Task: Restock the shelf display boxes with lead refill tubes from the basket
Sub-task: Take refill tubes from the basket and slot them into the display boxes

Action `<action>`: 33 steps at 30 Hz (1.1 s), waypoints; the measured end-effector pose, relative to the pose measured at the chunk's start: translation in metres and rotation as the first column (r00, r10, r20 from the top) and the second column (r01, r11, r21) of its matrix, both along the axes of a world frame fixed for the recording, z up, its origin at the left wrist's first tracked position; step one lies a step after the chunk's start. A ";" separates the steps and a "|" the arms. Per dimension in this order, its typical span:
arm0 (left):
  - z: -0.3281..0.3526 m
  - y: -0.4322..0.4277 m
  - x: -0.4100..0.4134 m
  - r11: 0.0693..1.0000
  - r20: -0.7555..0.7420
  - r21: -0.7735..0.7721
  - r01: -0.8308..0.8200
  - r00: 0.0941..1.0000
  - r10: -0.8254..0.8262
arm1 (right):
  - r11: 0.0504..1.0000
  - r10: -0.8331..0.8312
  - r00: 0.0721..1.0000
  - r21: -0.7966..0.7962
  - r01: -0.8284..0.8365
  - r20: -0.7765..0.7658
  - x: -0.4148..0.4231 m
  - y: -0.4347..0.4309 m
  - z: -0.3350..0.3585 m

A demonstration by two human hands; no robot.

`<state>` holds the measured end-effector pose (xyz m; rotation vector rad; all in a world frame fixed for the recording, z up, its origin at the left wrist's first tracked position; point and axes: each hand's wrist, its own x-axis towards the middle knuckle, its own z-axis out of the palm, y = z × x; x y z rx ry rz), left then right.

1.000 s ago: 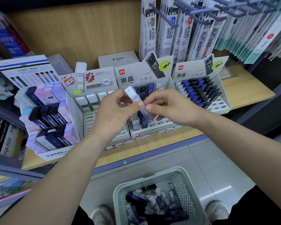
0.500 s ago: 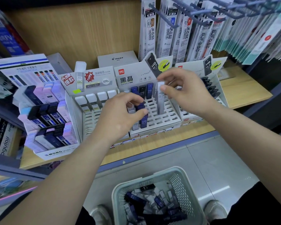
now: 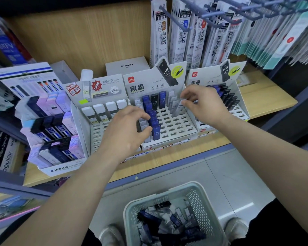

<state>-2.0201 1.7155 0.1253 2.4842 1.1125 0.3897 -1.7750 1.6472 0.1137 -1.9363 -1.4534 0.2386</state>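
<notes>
- Right hand (image 3: 206,105), centre right of frame: fingertips (image 3: 185,96) and thumb pinch the cap end of a clear tube (image 3: 177,108). The tube stands near upright over the right-hand columns of the middle display box (image 3: 174,122). Whether its foot is seated in a slot: cannot tell.
- Left hand (image 3: 126,132), centre of frame: fingers curled over the left columns of the same box, thumb against the pale tubes (image 3: 146,137) beside the row of blue tubes (image 3: 154,121). Whether it has hold of one: cannot tell.
- Stock: loose tubes (image 3: 167,221) lie jumbled in the basket (image 3: 205,201) on the floor (image 3: 229,174), bottom centre. Many grid slots are bare, so the restock is judged far from done.
- Handling, judged: the tube is light, rigid plastic with smooth sides, likely slippery. The lead inside is brittle, so no dropping.
- Best hold: a two-finger pinch on the flat faces near the cap, leaving the foot free to enter the slot.
- Risk: neighbouring tubes stand close, and a tilted entry could knock them over.
</notes>
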 end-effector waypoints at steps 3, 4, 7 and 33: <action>-0.001 0.001 -0.001 1.000 0.007 -0.005 0.004 1.000 -0.004 | 0.999 0.032 0.996 -0.003 -0.032 0.089 0.000 0.003 -0.005; -0.001 0.001 -0.001 1.000 0.010 -0.005 0.007 1.000 -0.007 | 0.999 0.051 0.990 -0.013 -0.050 0.129 -0.001 0.003 -0.008; 0.000 0.001 -0.003 1.000 0.031 -0.005 0.018 0.999 -0.018 | 0.998 0.064 0.983 -0.037 -0.058 0.170 -0.004 0.005 -0.014; -0.186 -0.153 -0.079 0.824 -0.367 -0.556 0.109 0.857 -0.361 | 0.709 -0.245 0.965 -0.696 0.114 -0.091 -0.085 -0.232 -0.159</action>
